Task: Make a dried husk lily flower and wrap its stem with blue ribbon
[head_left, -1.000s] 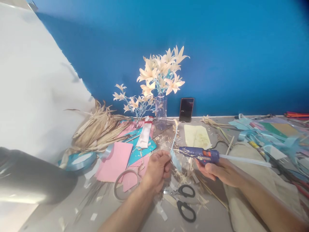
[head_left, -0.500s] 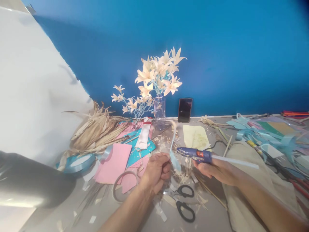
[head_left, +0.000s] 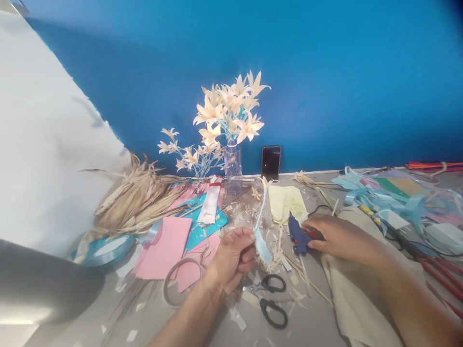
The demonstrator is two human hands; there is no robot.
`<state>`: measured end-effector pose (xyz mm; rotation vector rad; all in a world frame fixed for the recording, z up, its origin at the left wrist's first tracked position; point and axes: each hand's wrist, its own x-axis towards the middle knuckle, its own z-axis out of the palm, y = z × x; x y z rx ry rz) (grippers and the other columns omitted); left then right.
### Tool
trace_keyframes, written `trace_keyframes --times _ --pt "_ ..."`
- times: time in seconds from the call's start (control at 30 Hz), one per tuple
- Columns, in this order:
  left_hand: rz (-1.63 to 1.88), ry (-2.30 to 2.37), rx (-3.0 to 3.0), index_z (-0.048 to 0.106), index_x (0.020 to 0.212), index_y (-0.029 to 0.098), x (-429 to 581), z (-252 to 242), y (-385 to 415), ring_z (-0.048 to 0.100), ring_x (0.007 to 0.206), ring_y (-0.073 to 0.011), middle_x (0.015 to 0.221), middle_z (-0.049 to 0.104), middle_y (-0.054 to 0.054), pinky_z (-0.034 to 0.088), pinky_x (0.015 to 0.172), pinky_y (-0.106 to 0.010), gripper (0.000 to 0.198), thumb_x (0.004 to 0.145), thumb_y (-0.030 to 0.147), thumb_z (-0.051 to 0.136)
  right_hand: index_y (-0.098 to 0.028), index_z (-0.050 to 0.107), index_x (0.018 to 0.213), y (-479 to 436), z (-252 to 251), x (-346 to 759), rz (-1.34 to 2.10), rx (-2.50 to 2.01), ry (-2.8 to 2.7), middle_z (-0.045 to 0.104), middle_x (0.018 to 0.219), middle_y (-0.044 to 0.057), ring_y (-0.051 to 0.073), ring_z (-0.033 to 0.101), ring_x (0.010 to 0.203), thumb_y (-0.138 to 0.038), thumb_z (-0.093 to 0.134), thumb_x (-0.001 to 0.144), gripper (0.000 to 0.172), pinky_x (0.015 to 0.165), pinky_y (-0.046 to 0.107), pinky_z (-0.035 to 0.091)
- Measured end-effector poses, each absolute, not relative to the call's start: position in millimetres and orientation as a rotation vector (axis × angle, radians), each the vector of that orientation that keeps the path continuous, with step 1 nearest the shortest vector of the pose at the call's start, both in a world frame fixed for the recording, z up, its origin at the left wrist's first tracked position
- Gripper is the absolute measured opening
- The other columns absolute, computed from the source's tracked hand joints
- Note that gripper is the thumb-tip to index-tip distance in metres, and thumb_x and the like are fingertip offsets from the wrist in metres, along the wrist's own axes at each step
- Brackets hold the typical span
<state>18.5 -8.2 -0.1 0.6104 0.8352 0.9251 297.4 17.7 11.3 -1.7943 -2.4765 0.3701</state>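
Observation:
My left hand (head_left: pixel 233 253) is closed in a pinch on a thin artificial flower stem (head_left: pixel 261 212), wrapped in pale blue, with a cream bloom at its top. A loose tail of light blue ribbon (head_left: pixel 263 249) hangs from the stem beside my fingertips. To the right, my right hand (head_left: pixel 334 236) grips the handle of a blue hot glue gun (head_left: pixel 298 235). The gun's nozzle points away from me, near the yellow paper, and its glue stick angles back toward me. Open scissors (head_left: pixel 270 291) with black handles lie below my hands.
Finished cream flowers (head_left: pixel 229 108) stand in a clear vase (head_left: pixel 233 164); a phone (head_left: pixel 271 162) leans on the wall. Dried husks (head_left: pixel 133 195), pink sheets (head_left: pixel 164 246), a ribbon roll (head_left: pixel 108 248) and a tape ring (head_left: pixel 167 284) lie left. Yellow paper (head_left: pixel 287 202), cloth (head_left: pixel 356 270) and loose ribbons (head_left: pixel 383 200) lie right.
My right hand has turned the glue gun from pointing left to pointing away and moved it right, off the stem. My left hand still pinches the stem; the view has shifted slightly.

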Motion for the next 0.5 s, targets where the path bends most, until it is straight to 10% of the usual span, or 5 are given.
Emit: trace_keyframes --times 0.23,0.5 --pt "0.730 0.725 0.678 0.054 0.074 0.017 27 -3 -16 0.020 0.038 -0.0015 0.042 0.038 0.010 0.008 0.037 -0.015 0.032 0.067 0.030 0.082 -0.020 0.073 0.100 -1 22 251 1.127 -1.288 -1.818 0.073 0.088 0.006 0.017 0.062 0.067 -0.058 0.054 0.091 0.044 0.061 0.027 0.048" --pt "0.708 0.676 0.662 0.057 0.077 0.017 34 -3 -24 0.026 0.040 -0.0024 0.048 0.042 0.009 0.010 0.039 -0.016 0.030 0.065 0.023 0.083 -0.016 0.069 0.072 -5 11 237 1.108 -1.333 -1.615 0.064 0.066 0.002 0.013 0.050 0.058 -0.060 0.067 0.082 0.045 0.054 0.025 0.038"
